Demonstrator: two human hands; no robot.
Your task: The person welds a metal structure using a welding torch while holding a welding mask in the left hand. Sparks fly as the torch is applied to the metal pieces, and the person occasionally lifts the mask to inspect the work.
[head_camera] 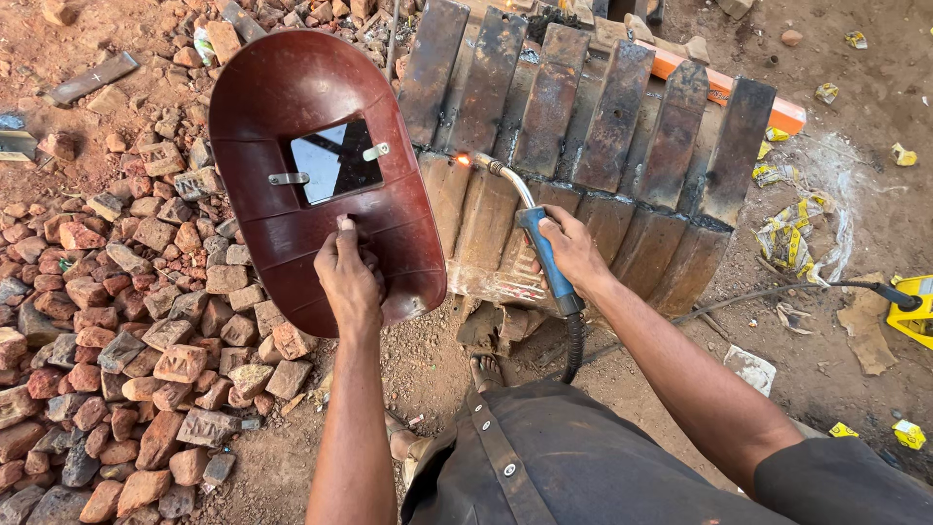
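Nearest the camera, dark trousers (583, 467) with a strap cover the person's lap; beyond them a rusty steel digger bucket (593, 156) with thick tooth bars lies on red dirt, beside a heap of broken bricks (117, 321); the left hand (350, 282) grips a smooth, curved maroon welding shield (321, 175) with a dark glass window; the right hand (573, 248) closes round a blue-handled welding torch (544, 253), its tip glowing orange against the bucket's edge; judging by the spark, welding is underway, with most seams looking untouched.

Left hand (350, 282) and right hand (571, 248) clenched
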